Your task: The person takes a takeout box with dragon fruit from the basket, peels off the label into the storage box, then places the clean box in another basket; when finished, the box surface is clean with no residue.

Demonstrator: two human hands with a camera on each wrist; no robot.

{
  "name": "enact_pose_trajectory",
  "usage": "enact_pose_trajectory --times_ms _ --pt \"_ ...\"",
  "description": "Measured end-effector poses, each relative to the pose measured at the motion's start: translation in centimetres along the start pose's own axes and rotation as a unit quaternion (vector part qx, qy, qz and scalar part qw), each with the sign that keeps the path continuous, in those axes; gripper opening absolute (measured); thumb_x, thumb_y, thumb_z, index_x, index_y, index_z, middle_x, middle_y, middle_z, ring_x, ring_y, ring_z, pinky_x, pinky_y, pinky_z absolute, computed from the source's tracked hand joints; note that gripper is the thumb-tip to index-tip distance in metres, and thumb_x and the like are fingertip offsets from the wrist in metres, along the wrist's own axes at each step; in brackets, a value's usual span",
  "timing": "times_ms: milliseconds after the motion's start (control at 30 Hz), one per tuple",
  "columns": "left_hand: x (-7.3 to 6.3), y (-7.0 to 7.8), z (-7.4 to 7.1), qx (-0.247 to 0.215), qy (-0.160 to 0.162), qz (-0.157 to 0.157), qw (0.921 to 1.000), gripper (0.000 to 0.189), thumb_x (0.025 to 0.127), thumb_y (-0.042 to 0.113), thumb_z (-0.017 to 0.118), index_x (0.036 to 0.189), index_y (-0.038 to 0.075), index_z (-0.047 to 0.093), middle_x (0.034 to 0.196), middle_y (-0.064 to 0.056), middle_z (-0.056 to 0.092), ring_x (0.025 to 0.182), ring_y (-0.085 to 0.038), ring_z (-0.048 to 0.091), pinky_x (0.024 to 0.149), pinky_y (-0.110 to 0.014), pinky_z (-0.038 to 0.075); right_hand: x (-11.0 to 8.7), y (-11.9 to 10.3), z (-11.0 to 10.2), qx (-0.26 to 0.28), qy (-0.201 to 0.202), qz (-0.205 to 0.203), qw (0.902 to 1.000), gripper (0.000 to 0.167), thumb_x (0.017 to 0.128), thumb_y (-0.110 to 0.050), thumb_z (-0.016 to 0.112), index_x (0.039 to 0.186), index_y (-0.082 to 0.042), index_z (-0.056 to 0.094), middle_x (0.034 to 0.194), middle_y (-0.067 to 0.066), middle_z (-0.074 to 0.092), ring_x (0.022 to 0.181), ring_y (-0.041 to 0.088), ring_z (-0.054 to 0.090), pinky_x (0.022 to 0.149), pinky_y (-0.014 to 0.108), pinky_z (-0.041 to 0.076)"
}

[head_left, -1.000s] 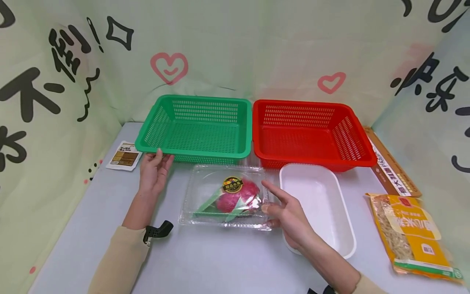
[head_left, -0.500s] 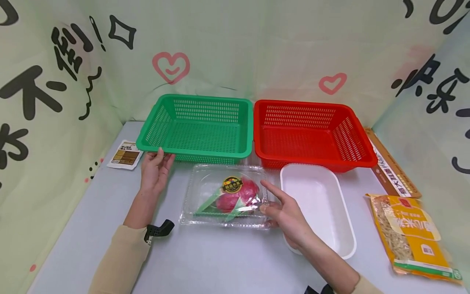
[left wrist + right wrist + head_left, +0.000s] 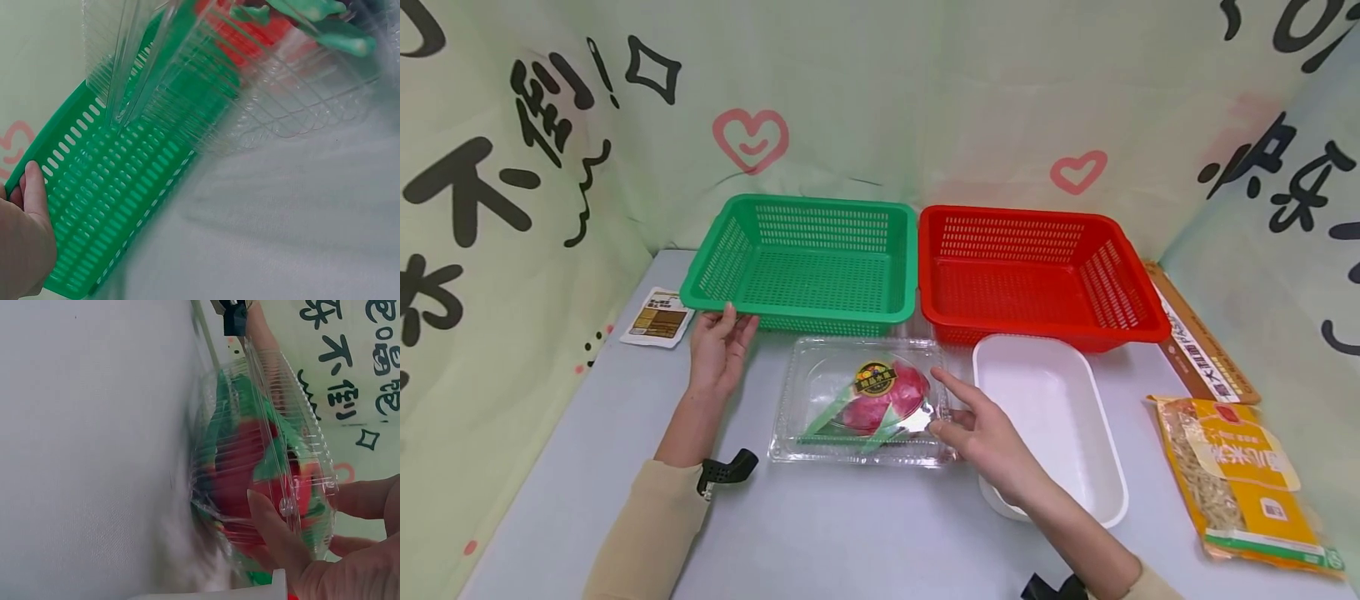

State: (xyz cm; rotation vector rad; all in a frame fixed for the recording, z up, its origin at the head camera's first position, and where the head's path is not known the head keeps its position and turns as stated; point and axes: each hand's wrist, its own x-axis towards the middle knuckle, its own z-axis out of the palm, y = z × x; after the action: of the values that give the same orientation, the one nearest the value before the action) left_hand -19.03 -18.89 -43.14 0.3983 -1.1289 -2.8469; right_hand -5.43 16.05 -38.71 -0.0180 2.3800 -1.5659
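A clear plastic clamshell box (image 3: 820,392) lies on the table in the head view. Inside it is a pink dragon fruit (image 3: 868,412) with green leaf tips, under a black and gold sticker. My right hand (image 3: 988,437) holds the box's right end, thumb on the near side; the right wrist view shows fingers across from that thumb. With thumb at the rim and fingers tucked beneath it, my left hand (image 3: 721,354) grips the front left of a green plastic basket (image 3: 797,317). The left wrist view shows that left thumb (image 3: 36,187) against the basket's wall.
A red basket (image 3: 1037,332) stands right of the green one. In front of it sits a white tray (image 3: 1052,417), partly behind my right hand. Farther right lie a brown box (image 3: 1206,342) and a yellow food bag (image 3: 1255,483). A small pouch (image 3: 657,317) lies at left.
The fingers of my right hand have shifted slightly at the box's right end. My left hand stays at the green basket, and the box and baskets look still.
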Motion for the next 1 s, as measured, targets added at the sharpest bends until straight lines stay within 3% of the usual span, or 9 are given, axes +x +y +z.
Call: enact_pose_trajectory --times_ms 400,633,767,867,1000 --pt "0.1 -0.1 -0.1 -0.007 0.019 0.007 0.9998 0.007 0.102 0.011 0.050 0.107 0.006 0.049 0.097 -0.006 0.058 0.088 -0.012 0.062 0.086 -0.021 0.058 0.3 0.0 -0.5 -0.005 -0.019 0.025 0.9995 0.071 0.090 -0.023 0.069 0.153 -0.031 0.037 0.152 0.017 0.042 0.115 0.030 0.065 0.082 0.041 0.062" --pt "-0.2 0.1 -0.3 -0.032 0.012 -0.031 0.9989 0.009 0.101 0.012 0.054 0.105 0.008 0.047 0.092 -0.004 0.059 0.087 -0.012 0.063 0.087 -0.021 0.058 -0.2 -0.4 -0.8 -0.036 -0.035 0.029 0.9983 0.072 0.090 -0.025 0.070 0.153 -0.031 0.036 0.146 0.021 0.051 0.116 0.032 0.066 0.081 0.044 0.062" --pt "-0.6 -0.1 -0.6 -0.001 -0.016 -0.062 0.9979 0.009 0.103 0.012 0.050 0.109 0.009 0.044 0.096 -0.004 0.059 0.094 -0.013 0.063 0.092 -0.020 0.056 -0.2 -0.6 -1.1 -0.086 -0.026 0.011 0.9959 0.071 0.089 -0.025 0.070 0.153 -0.028 0.038 0.154 0.017 0.042 0.128 0.040 0.057 0.085 0.048 0.061" --pt "-1.1 -0.6 -0.7 0.064 -0.054 -0.077 0.9935 0.013 0.104 0.014 0.048 0.115 0.010 0.043 0.107 -0.004 0.057 0.103 -0.014 0.063 0.099 -0.021 0.053 0.0 -0.8 -1.5 -0.135 -0.008 -0.029 0.9904 0.072 0.088 -0.024 0.071 0.152 -0.020 0.039 0.160 0.016 0.032 0.134 0.044 0.049 0.087 0.051 0.059" --pt "-1.9 -1.0 -0.8 0.145 -0.100 -0.066 0.9822 0.022 0.105 0.018 0.049 0.124 0.007 0.045 0.122 -0.007 0.055 0.112 -0.016 0.063 0.105 -0.025 0.050 0.2 -1.3 -1.8 -0.171 0.027 -0.083 0.9813 0.070 0.087 -0.019 0.072 0.150 -0.015 0.042 0.159 0.015 0.034 0.137 0.041 0.045 0.092 0.053 0.057"
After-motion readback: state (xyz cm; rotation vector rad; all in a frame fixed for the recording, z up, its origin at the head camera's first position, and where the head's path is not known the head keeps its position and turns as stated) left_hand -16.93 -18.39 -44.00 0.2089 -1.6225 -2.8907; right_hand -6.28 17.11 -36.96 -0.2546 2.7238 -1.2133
